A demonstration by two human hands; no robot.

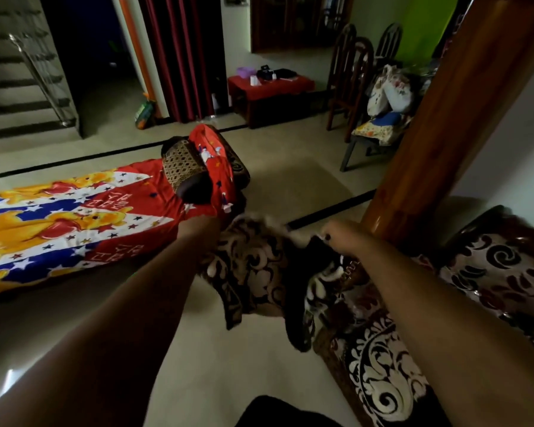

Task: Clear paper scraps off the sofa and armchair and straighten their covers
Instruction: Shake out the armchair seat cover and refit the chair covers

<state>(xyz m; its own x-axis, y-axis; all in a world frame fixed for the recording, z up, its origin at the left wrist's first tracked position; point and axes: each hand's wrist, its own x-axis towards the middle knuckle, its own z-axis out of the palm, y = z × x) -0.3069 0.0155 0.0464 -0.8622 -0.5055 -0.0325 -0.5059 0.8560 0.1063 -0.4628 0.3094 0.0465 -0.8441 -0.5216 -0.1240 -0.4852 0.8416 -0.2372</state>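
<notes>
At 5 o'clock, nearest to the camera, stands the armchair [383,365] with a dark brown and white scroll pattern, its backrest going off to 3 o'clock. Both arms reach forward over it. The right hand [341,238] is clenched around the top edge of the patterned cover [259,272], dark nails showing, and the cover hangs from it, lifted off the chair, partly over the pale floor [198,349]. The left hand [207,229] is at the other end of the same edge, but the fabric hides its fingers, so I cannot tell how it grips. At 9 o'clock lies the sofa [182,167] under a red, blue and white cartoon bear cover [74,217]. At 12 o'clock, far away, is a red low table [269,87], and at 1 o'clock wooden chairs [352,72].
</notes>
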